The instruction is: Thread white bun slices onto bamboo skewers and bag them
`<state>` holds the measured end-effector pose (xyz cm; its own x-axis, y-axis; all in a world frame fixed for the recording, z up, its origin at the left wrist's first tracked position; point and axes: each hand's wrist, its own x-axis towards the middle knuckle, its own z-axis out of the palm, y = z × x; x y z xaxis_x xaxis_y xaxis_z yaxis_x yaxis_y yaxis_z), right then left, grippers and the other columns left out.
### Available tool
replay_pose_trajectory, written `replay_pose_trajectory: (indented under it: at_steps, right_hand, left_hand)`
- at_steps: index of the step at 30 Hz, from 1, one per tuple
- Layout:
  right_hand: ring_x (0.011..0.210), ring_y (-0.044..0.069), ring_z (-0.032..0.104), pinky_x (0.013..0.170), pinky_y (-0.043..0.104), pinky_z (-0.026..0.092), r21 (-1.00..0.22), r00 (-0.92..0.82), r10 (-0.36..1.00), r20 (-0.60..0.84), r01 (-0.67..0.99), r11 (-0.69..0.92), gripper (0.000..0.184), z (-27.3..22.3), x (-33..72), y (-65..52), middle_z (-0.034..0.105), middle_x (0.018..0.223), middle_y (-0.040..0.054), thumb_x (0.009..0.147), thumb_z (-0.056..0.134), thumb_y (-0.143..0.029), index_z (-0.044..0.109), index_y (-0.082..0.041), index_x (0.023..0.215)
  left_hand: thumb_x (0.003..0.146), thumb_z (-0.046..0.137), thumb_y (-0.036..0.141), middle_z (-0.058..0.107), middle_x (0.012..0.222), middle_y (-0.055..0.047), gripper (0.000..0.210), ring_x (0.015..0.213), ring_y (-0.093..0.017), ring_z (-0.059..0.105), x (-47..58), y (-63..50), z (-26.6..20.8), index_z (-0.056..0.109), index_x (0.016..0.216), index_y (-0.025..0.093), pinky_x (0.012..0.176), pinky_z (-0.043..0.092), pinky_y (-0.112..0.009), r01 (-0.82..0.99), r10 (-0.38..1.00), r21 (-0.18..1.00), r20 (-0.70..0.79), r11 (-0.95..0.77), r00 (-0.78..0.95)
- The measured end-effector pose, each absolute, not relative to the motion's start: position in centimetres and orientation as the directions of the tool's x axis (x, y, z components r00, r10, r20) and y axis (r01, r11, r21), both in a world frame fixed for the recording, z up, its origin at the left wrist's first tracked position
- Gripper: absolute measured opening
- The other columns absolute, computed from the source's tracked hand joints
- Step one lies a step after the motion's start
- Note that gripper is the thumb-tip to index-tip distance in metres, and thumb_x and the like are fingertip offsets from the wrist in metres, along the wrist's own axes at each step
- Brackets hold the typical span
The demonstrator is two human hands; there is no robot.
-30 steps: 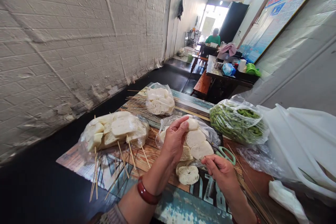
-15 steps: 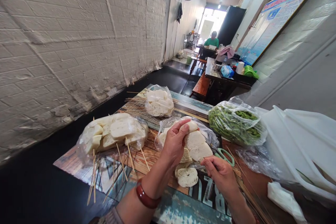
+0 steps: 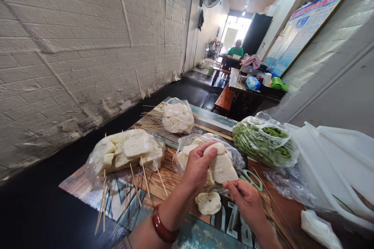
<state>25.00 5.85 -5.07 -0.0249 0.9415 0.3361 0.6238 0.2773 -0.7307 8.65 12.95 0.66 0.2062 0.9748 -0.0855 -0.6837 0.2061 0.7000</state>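
My left hand (image 3: 200,161) is closed on a pale, spongy slice (image 3: 217,148), thumb on top, above the middle bag. Just below it, another broad pale slice (image 3: 224,169) reaches down toward my right hand. My right hand (image 3: 244,196) is pinched at that slice's lower edge; whatever its fingertips hold is too small to make out. A loose slice with holes (image 3: 208,203) lies on the table below. Around the hands spreads an open clear plastic bag (image 3: 238,155) of similar slices. Green-handled scissors (image 3: 253,179) rest right of it.
Bagged slices (image 3: 137,146) with thin wooden skewers (image 3: 145,175) sticking out stand at left. Another bag of slices (image 3: 177,116) sits farther back. To the right are a bag of green vegetables (image 3: 261,140) and white plastic trays (image 3: 327,159). A person in green (image 3: 236,49) sits far behind.
My left hand has shifted slightly right and down with its slice. My right hand has dropped a little and now meets the lower edge of a slice. The view has tilted slightly.
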Motion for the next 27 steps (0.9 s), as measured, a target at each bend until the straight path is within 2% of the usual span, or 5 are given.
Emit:
replay_pose_trajectory:
  at_steps: [9,17,21,23,27]
  right_hand:
    - [0.056,0.016,0.061,0.055,0.025,0.046,-0.718,0.045,0.934,0.355,0.653,0.241,0.049,-4.7,24.6,5.8,0.067,0.061,0.0038,0.093,0.049,-0.054,0.073,-0.019,0.068]
    - [0.050,0.014,0.051,0.050,0.025,0.039,-0.740,0.073,0.950,0.304,0.646,0.188,0.049,-5.2,24.8,5.7,0.058,0.053,0.0006,0.091,0.050,-0.054,0.065,-0.019,0.062]
    - [0.050,0.014,0.050,0.051,0.025,0.039,-0.780,0.087,0.967,0.241,0.610,0.140,0.050,-5.2,25.1,5.7,0.056,0.051,0.0003,0.088,0.054,-0.056,0.060,-0.019,0.056]
    - [0.051,0.014,0.052,0.052,0.025,0.040,-0.813,0.054,0.983,0.173,0.571,0.112,0.046,-5.0,25.3,5.7,0.057,0.053,0.0004,0.087,0.056,-0.055,0.063,-0.018,0.060]
    - [0.052,0.014,0.053,0.049,0.024,0.041,-0.878,-0.039,0.998,0.050,0.475,0.063,0.039,-4.6,25.4,5.8,0.061,0.059,0.0009,0.089,0.056,-0.052,0.073,-0.017,0.084]
  left_hand:
    - [0.065,0.085,0.037,0.077,0.084,-0.008,0.038,0.072,-0.017,0.066,8.9,12.4,0.3,0.079,0.094,0.015,0.067,0.048,-0.024,-0.642,0.979,0.743,-0.082,0.187,0.189]
    - [0.063,0.085,0.037,0.076,0.080,-0.008,0.038,0.070,-0.018,0.065,9.1,12.0,0.8,0.078,0.093,0.014,0.066,0.048,-0.026,-0.649,0.970,0.727,-0.101,0.225,0.223]
    - [0.062,0.086,0.037,0.076,0.080,-0.008,0.041,0.069,-0.017,0.066,9.2,12.2,0.6,0.076,0.093,0.012,0.065,0.049,-0.025,-0.656,0.964,0.713,-0.114,0.247,0.239]
    - [0.063,0.086,0.036,0.075,0.078,-0.008,0.043,0.069,-0.018,0.067,9.1,12.6,0.3,0.074,0.096,0.012,0.065,0.050,-0.026,-0.678,0.961,0.685,-0.130,0.266,0.245]
    - [0.062,0.087,0.035,0.076,0.081,-0.007,0.047,0.069,-0.018,0.069,8.6,13.5,0.0,0.069,0.100,0.014,0.064,0.052,-0.026,-0.740,0.967,0.623,-0.165,0.253,0.192]
